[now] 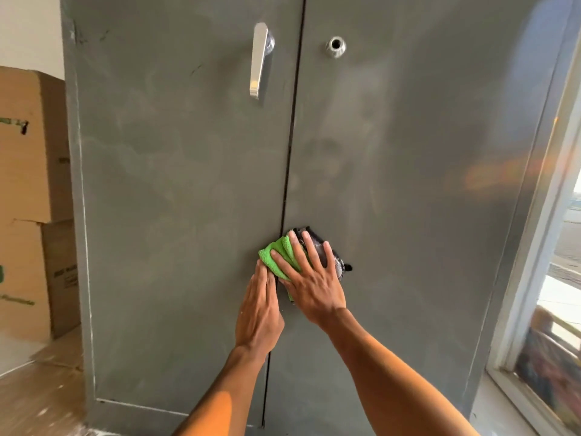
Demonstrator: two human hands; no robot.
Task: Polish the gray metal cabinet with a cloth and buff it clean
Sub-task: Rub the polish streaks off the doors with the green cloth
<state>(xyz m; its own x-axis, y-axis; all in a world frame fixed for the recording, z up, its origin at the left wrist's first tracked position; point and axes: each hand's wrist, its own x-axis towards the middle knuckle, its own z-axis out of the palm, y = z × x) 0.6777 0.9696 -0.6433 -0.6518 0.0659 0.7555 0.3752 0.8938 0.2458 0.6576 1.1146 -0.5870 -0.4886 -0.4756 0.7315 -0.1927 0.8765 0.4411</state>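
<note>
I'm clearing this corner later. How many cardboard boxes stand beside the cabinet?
2, stacked left of the cabinet: the upper box sits on the lower box. Both are cut off by the picture's left edge, so more may be hidden there.

The left hand (259, 306) and right hand (314, 284) are bare, with short, plain fingernails. The forearms (393, 372) are bare too as far as they show, the left one catching a bright patch of light.
</note>
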